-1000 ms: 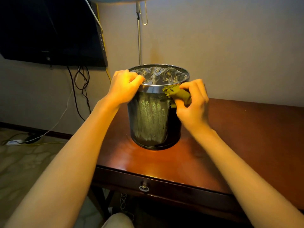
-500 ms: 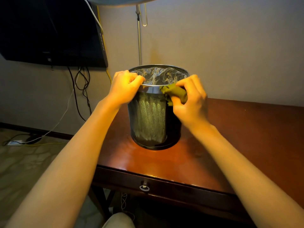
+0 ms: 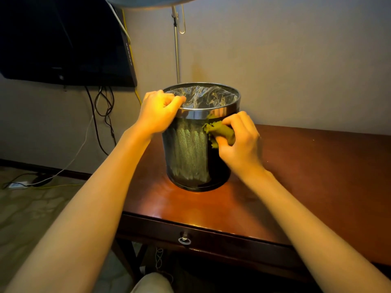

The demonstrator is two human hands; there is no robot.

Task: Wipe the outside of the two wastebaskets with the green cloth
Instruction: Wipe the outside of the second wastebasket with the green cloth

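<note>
One dark round wastebasket [image 3: 190, 153] with a shiny metal rim and a clear plastic liner stands upright on the brown wooden desk [image 3: 306, 170]. My left hand [image 3: 157, 114] grips the rim on its left side, fingers curled over the edge. My right hand [image 3: 239, 142] holds the bunched green cloth [image 3: 220, 132] and presses it against the basket's right front wall, just below the metal band. A second wastebasket is not in view.
The desk has a front drawer with a ring pull [image 3: 184, 240]. A dark wall-mounted screen [image 3: 63, 43] hangs at the upper left with cables [image 3: 101, 115] dangling to the floor. A thin metal stand [image 3: 176, 45] rises behind the basket against the wall.
My right hand has slid the green cloth down from the metal rim onto the dark wall below it. My left hand has kept its hold on the rim.
</note>
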